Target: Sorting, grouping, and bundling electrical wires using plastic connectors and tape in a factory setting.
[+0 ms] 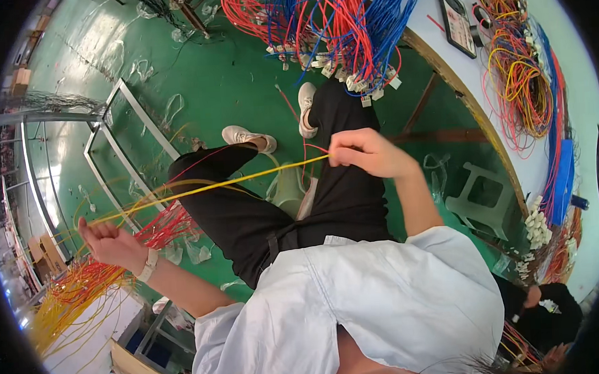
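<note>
A thin yellow wire (229,181) stretches in a nearly straight line across my lap. Its right end is pinched between the thumb and fingers of my right hand (368,154), where a short length of red wire (316,147) also shows. At the left, my left hand (108,245) has its fingers curled at the yellow wire, which blurs past the fingertips. A watch or band (148,265) is on the left wrist. Blurred loops of yellow and red wire hang between the hands over my left thigh.
Red and blue wires with white connectors (347,58) hang off the table (470,106) ahead. More wire bundles (518,77) and a phone-like device (457,23) lie on it. A grey stool (482,199) stands right, a metal frame (119,121) left. Yellow and red wires (77,297) lie lower left. Another person (552,316) is lower right.
</note>
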The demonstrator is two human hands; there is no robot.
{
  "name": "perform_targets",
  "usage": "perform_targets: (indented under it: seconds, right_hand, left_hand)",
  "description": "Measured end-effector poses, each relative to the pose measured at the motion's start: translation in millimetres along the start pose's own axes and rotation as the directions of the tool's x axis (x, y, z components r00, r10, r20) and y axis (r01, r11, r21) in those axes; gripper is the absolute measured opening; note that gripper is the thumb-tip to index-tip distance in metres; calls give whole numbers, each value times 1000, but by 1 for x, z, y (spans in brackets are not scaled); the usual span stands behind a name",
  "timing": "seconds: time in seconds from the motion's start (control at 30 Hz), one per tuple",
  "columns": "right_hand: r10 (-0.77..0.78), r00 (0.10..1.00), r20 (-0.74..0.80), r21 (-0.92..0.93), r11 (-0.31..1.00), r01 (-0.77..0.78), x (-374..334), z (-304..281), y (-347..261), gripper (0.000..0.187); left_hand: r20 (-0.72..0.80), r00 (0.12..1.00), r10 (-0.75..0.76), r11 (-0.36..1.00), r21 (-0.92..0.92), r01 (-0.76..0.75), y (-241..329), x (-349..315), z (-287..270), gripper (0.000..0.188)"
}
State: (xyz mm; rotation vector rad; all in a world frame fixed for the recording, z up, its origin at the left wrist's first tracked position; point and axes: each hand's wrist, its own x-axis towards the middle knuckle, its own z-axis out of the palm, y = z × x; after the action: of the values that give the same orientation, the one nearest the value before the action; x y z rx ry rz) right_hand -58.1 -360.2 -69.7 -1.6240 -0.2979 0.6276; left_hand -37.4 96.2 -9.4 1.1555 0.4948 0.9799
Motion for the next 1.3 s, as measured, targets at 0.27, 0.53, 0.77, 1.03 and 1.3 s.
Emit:
perform_targets:
  seconds: [0.27,0.53,0.77,1.03,1.3]
  right_hand:
    - [-43,975,-218,380,916,126,-3,-30,-25,14]
    - [-116,952,-283,125,980,157,25,27,-28,10]
    - [-469,811,-350,-300,876,378,50,52,-34,10]
    - [-8,967,-256,584,796,161,94,71,39,20]
    - [535,829,-163,680,670,-299,138,78,162,20]
  left_hand:
    - [497,718,-488,356,864,-356,-51,-8,-31,22]
    - [798,401,-451,866,500,-21,-25,-173,70,23]
    - [962,249,-115,834,230,-502,-35,-183,89,12]
    - [818,301,-491,867,493,75,-93,-148,92,27]
    - [454,354,-818,520,317,793,-267,-19,122,31]
